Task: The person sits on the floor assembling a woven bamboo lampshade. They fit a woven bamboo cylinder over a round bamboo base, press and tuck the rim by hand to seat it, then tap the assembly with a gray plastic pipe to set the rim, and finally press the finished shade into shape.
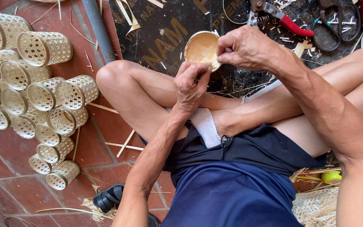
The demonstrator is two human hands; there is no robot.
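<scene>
A small round woven bamboo basket (201, 49) is held up over my crossed legs, its open inside facing me. My left hand (191, 86) grips it from below at the near rim, fingers curled. My right hand (247, 47) pinches the basket's right rim, fingers closed on the edge or a thin strip there. I sit cross-legged in dark blue shorts.
Several woven bamboo cylinders (43, 90) lie piled on the red tile floor at left. A grey pipe (98, 27) runs beside a dark mat. Red-handled pruning shears (276, 17) and black scissors (335, 23) lie beyond my hands. Bamboo strips are scattered about; a black sandal (109, 196) sits near my left elbow.
</scene>
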